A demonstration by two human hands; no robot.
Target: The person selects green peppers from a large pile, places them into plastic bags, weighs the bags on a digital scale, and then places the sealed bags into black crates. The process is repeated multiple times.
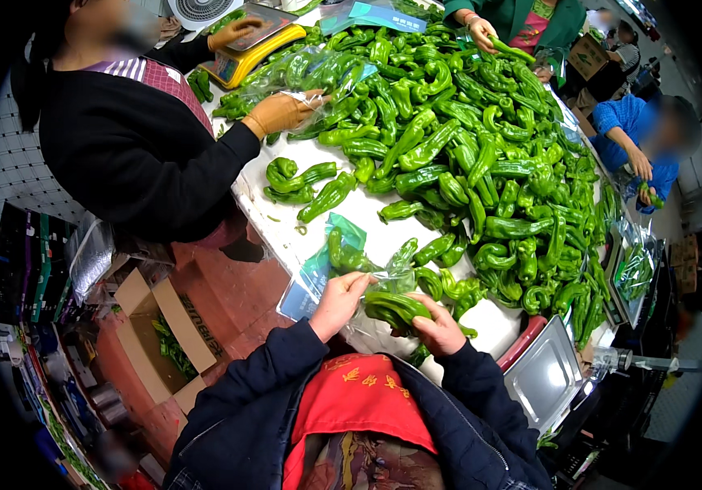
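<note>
My left hand pinches the edge of a clear plastic bag with blue-green printing, at the near corner of the table. Inside or under the bag's film lie a few green peppers; the film makes it hard to tell which. In my right hand is a small bunch of long green peppers, held close beside the bag's mouth, thumb on top. Beyond both hands a big heap of green peppers covers most of the white table. Several loose peppers lie left of the heap.
At left, a person in orange gloves handles a clear bag of peppers beside a yellow scale. A scale with a metal tray stands at my right. On the floor sits an open cardboard box. Two other people hold peppers across the table.
</note>
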